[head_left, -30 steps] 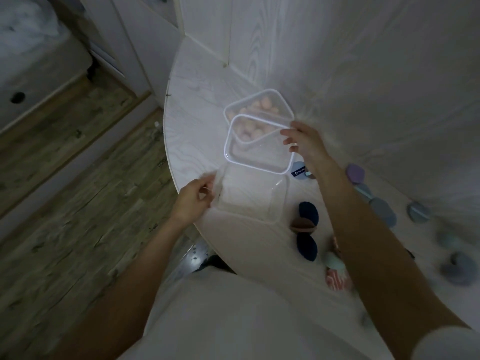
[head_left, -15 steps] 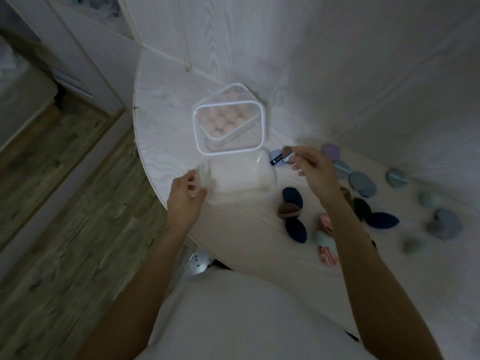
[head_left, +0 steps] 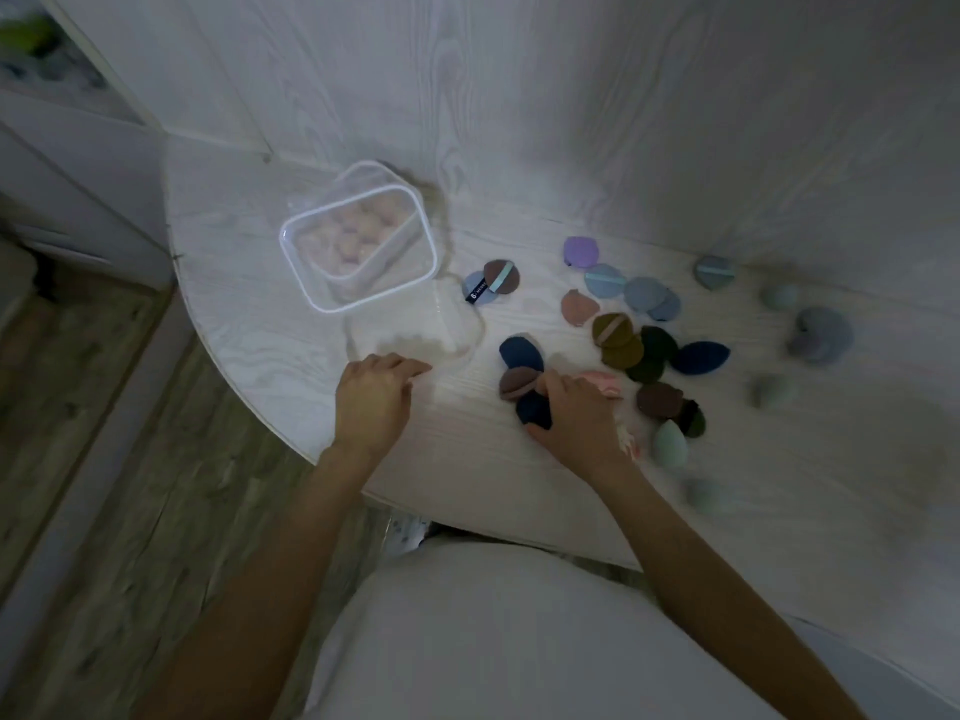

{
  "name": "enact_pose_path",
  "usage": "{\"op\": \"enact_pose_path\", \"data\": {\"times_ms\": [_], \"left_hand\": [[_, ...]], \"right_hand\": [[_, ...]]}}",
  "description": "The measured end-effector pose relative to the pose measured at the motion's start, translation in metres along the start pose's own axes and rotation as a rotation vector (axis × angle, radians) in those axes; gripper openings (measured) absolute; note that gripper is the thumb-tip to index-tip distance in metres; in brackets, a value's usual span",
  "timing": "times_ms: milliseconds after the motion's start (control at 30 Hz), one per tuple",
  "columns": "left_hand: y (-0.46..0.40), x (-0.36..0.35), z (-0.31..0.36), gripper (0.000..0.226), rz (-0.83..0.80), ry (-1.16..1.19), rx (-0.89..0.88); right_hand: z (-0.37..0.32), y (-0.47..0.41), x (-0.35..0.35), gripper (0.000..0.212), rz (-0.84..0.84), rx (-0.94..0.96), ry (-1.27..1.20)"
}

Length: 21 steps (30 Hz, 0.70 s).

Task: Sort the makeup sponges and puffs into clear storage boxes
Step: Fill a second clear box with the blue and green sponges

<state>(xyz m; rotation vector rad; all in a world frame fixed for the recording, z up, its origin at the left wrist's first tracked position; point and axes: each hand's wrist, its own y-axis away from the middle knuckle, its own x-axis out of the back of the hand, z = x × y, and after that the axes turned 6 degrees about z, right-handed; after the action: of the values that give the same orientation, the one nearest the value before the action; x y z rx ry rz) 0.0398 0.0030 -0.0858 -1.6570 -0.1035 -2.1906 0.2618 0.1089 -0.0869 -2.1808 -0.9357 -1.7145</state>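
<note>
The right hand's [head_left: 579, 415] fingers curl down over a dark blue puff [head_left: 532, 409] and look to grip it, with a brown puff [head_left: 517, 383] touching just to the far side. The left hand's [head_left: 371, 394] fingers lie loosely bent on the white counter [head_left: 249, 324], holding nothing, at the near edge of an empty clear box [head_left: 415, 332]. Just beyond it stands a lidded clear box [head_left: 358, 241] holding pale pink sponges [head_left: 358, 233]. To the right, many puffs in blue, purple, olive, brown and dark green are scattered, with blurred teal and grey sponges farther right.
</note>
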Motion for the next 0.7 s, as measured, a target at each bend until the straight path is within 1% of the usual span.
{"op": "enact_pose_path", "data": {"times_ms": [67, 133, 200, 267, 333, 367, 433, 467, 533, 567, 633, 700], "left_hand": [[-0.003, -0.002, -0.004, 0.033, -0.012, -0.007, 0.012], [-0.004, -0.003, -0.005, 0.032, -0.028, -0.001, 0.024], [-0.003, -0.001, -0.004, 0.034, -0.027, 0.022, 0.043], [0.0, 0.001, 0.005, 0.034, 0.053, 0.084, 0.051], [0.0, -0.001, 0.025, 0.032, 0.125, 0.194, -0.026], [-0.003, -0.006, 0.038, 0.033, 0.103, 0.248, -0.097], [-0.016, -0.02, 0.06, 0.035, -0.006, 0.325, -0.216], [-0.026, -0.028, 0.069, 0.035, -0.064, 0.357, -0.229], [-0.05, -0.043, 0.081, 0.034, -0.171, 0.376, -0.174], [-0.062, -0.05, 0.084, 0.035, -0.229, 0.349, -0.131], [-0.079, -0.059, 0.086, 0.038, -0.362, 0.248, -0.051], [-0.091, -0.063, 0.093, 0.043, -0.483, 0.166, -0.026]], "right_hand": [[-0.005, -0.004, -0.001, 0.031, 0.033, 0.007, -0.037], [-0.006, -0.007, -0.001, 0.031, 0.076, 0.007, -0.04], [-0.003, -0.009, -0.002, 0.032, 0.077, 0.01, -0.024], [0.001, -0.011, -0.001, 0.034, 0.051, 0.011, -0.01], [0.005, -0.01, -0.002, 0.036, 0.049, 0.018, 0.003], [0.007, -0.01, -0.002, 0.037, 0.048, 0.021, 0.003], [0.01, -0.009, -0.003, 0.038, 0.057, 0.024, 0.001], [0.013, -0.007, -0.003, 0.038, 0.07, 0.019, 0.013], [0.019, -0.004, -0.001, 0.035, 0.105, 0.012, 0.053], [0.023, -0.003, 0.0, 0.033, 0.126, 0.002, 0.062], [0.03, -0.002, 0.001, 0.029, 0.167, -0.017, 0.042], [0.037, -0.002, 0.001, 0.03, 0.196, -0.026, 0.031]]}}
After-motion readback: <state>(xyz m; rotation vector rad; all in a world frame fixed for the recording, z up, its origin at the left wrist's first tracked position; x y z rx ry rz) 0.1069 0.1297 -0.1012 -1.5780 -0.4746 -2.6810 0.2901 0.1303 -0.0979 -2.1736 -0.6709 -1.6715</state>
